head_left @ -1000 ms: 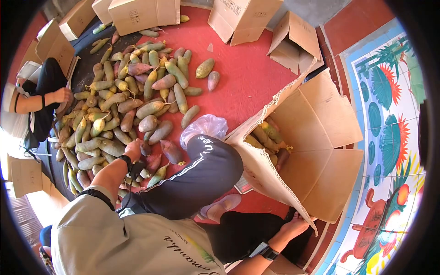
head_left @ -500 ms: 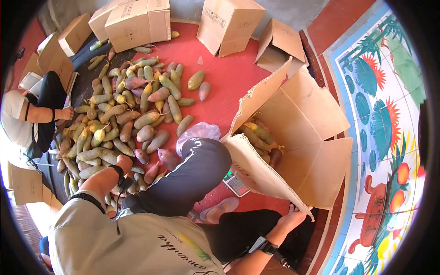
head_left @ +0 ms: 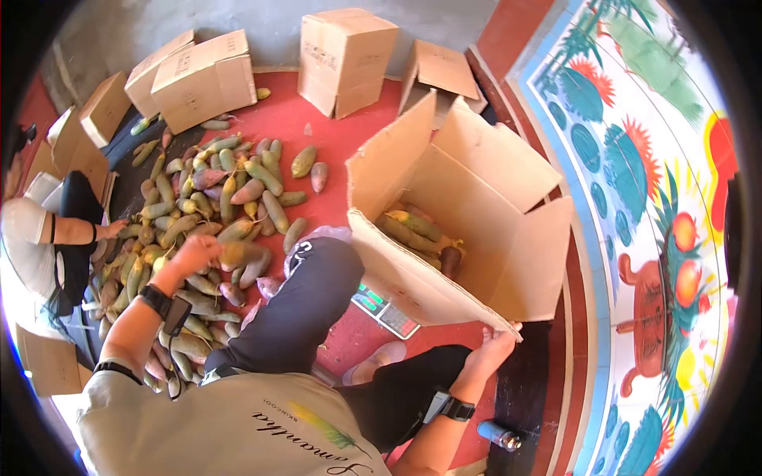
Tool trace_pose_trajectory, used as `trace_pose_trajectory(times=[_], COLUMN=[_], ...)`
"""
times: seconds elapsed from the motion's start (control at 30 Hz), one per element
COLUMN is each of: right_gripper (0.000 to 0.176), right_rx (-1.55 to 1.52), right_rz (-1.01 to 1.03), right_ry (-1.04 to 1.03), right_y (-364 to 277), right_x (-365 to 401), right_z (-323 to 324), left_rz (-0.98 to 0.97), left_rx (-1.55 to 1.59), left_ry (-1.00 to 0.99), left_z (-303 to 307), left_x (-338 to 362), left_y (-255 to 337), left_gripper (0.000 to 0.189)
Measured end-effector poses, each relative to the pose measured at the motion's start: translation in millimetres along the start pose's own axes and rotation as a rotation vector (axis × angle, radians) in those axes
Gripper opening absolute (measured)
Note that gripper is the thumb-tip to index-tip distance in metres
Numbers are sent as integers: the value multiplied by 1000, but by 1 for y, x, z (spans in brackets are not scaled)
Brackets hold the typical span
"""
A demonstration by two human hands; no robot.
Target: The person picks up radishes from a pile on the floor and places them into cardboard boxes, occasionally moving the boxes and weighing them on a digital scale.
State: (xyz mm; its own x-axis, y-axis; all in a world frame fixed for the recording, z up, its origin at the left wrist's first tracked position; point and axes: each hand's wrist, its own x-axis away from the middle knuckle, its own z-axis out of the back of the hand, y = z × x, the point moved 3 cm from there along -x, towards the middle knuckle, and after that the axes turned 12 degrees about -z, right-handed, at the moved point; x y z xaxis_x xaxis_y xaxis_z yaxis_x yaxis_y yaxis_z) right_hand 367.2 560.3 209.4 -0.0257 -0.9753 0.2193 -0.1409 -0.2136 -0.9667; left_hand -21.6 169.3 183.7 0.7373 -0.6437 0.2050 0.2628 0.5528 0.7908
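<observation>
My left hand [head_left: 197, 252] is closed on a radish [head_left: 244, 254], slightly blurred, above the left-hand pile of green and purplish radishes [head_left: 178, 226]. My right hand [head_left: 488, 353] grips the lower right corner of an open cardboard box [head_left: 444, 293]. The box tilts toward me with its flaps up. Several radishes [head_left: 413, 230] lie in its left part. Partly under the box sits a digital scale [head_left: 385, 312] with a green-lit display. A pale plastic bag [head_left: 329, 232] shows behind my raised knee.
Cardboard boxes [head_left: 202, 79] line the wall, with another tall box [head_left: 345, 59] at the back. To the left, a co-worker's hand [head_left: 113, 228] reaches to the pile's edge. A bluish cylinder [head_left: 498, 436] lies at lower right. A painted tile wall [head_left: 635, 238] bounds the right side.
My left hand has risen from the pile with a radish in it. My right hand still holds the box corner; more of the scale shows. The whole view has shifted.
</observation>
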Motion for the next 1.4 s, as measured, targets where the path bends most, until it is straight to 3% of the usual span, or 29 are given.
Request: trace_pose_trajectory(times=[0.17, 0.37, 0.43, 0.47, 0.63, 0.77, 0.8, 0.93, 1.0, 1.2, 1.3, 1.4], right_gripper=[44, 43, 41, 39, 43, 44, 44, 43, 44, 39, 42, 44], right_rx=[21, 25, 23, 21, 84, 29, 13, 42, 41, 14, 93, 88], right_rz=[4, 39, 36, 32, 56, -7, -6, -10, -38, -43, -54, -32], right_ry=[-23, -23, -42, -68, -67, -39, -22, -98, -77, -22, -11, 13], right_y=[1, 4, 3, 4, 4, 6, 6, -2, 1, 2, -1, -1], right_x=[0, -2, -2, -2, -3, -6, -6, -3, -9, -6, -4, -7], right_z=[3, 2, 4, 4, 5, 6, 7, 2, 6, 7, 8, 9], left_rz=[-490, -787, -757, -696, -810, -912, -976, -1003, -1107, -916, -762, -586], left_rx=[393, 629, 690, 640, 167, 79, -23, 64, 56, 316, 297, 59], left_ry=[292, 220, 172, 157, -59, -341, -360, -391, -107, 193, 239, 223], left_z=[33, 21, -6, -19, -89, -125, -127, -122, -99, -55, -40, -43], left_x=[-10, -17, -29, -31, -63, -68, -66, -59, -51, -52, -61, -73], left_y=[122, 233, 261, 276, 305, 315, 316, 309, 308, 239, 174, 87], left_gripper=[21, 20, 22, 23, 26, 16, 15, 24, 30, 21, 17, 16])
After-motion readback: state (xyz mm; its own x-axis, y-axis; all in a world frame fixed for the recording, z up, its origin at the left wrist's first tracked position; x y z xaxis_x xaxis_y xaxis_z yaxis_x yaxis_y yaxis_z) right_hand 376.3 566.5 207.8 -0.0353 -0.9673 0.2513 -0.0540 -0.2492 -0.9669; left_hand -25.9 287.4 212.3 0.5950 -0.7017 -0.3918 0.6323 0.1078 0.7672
